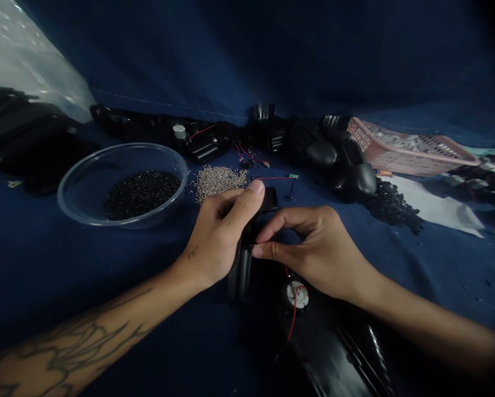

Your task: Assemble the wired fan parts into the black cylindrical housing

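My left hand (233, 226) is wrapped round a black plastic housing (244, 270), its thumb lying along the top. At the housing's right side, my right hand (309, 245) pinches with thumb and forefinger; whatever tiny thing sits between the tips is too small to make out. A red wire runs from near my left thumb to a small green circuit board (293, 176). Below my right hand is a round white motor (297, 295) with red wire, beside a long glossy black shell (338, 353).
A clear bowl (123, 223) of small black pieces stands at left, beside a heap of small metal screws (218, 182). Black housings (352, 176) line the back. At right are a pink basket (421, 157), a pile of black bits (396, 207) and white paper (441, 209).
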The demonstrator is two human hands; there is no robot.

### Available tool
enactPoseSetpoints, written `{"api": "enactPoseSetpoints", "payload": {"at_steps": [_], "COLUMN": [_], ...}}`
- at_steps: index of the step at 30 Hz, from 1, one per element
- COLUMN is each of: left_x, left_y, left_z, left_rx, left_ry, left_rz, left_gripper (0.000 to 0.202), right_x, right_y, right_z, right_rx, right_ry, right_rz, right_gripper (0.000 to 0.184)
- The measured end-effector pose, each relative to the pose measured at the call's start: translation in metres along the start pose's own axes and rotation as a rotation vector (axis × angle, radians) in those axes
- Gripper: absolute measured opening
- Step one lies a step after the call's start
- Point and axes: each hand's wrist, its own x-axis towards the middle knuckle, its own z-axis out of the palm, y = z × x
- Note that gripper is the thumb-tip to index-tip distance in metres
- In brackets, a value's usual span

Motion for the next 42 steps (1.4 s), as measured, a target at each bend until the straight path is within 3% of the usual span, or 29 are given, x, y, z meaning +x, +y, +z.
{"api": "enactPoseSetpoints", "payload": {"at_steps": [6, 11, 14, 16, 22, 37, 42], "left_x": [0.000, 0.002, 0.002, 0.002, 0.001, -0.002, -0.002], "left_y": [0.001, 0.000, 0.000, 0.001, 0.002, 0.006, 0.007], "left_z": [0.000, 0.000, 0.001, 0.001, 0.003, 0.019, 0.024], "left_rx": [0.010, -0.041, -0.051, -0.043, 0.026, 0.127, 0.179], "left_ry": [0.025, 0.102, 0.118, 0.118, 0.055, 0.153, 0.206], "left_rz": [-0.002, -0.014, -0.006, -0.016, 0.023, -0.001, -0.031], "left_gripper": [0.057, 0.053, 0.052, 0.053, 0.053, 0.058, 0.059], "right_x": [-0.002, -0.007, -0.009, -0.011, -0.010, -0.014, -0.015], "right_y": [0.002, 0.003, 0.003, 0.003, 0.007, 0.008, 0.004], "right_z": [0.002, -0.002, -0.003, -0.003, -0.003, 0.002, 0.006], "right_rx": [-0.025, -0.184, -0.299, -0.353, -0.416, -0.462, -0.478], "right_ry": [-0.009, 0.051, 0.113, 0.112, 0.045, 0.060, 0.138], "right_rz": [-0.062, -0.219, -0.397, -0.486, -0.561, -0.506, -0.448], "right_gripper": [0.004, 0.012, 0.011, 0.011, 0.012, 0.024, 0.025]}}
